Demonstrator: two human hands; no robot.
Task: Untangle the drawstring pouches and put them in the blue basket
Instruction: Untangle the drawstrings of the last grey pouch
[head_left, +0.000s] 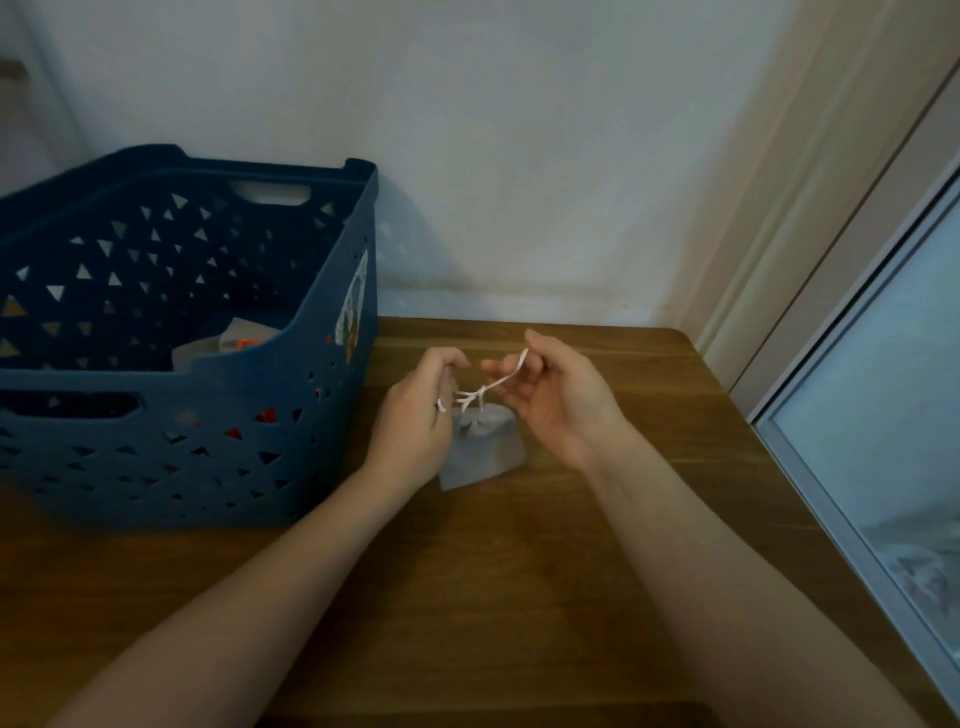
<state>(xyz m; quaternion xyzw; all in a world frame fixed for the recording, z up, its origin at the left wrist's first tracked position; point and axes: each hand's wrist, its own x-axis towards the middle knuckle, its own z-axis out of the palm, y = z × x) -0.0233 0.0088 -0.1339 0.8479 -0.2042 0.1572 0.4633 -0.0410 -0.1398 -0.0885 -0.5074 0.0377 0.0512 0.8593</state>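
A person leans over a brown wooden table (597, 519) with both bare forearms stretched out, working at one small grey fabric drawstring pouch (485, 447) that sits on the tabletop between the hands, just right of the basket. The left hand (415, 415) has its fingers curled in, pinching the white drawstring cord (488, 388) close to the pouch's gathered neck; a bit of cord shows across one finger. The right hand (550, 395) is raised a little, palm turned inward, and pinches the far end of the same cord between thumb and fingers, so the cord runs taut from the pouch's neck up to the right. Held this way, the two hands seem to be pulling the knotted part apart, the left steadying the neck while the right draws a strand free. Where the strands bunch above the neck I cannot tell how many loops remain.

The dark blue plastic basket with triangular holes (332, 291) stands on the left of the table against the wall, close enough to drop the pouch in with a short reach. Inside it lies at least one pale pouch (228, 343) with something orange beside it; more may be hidden. I count one pouch on the table, one basket, two hands.
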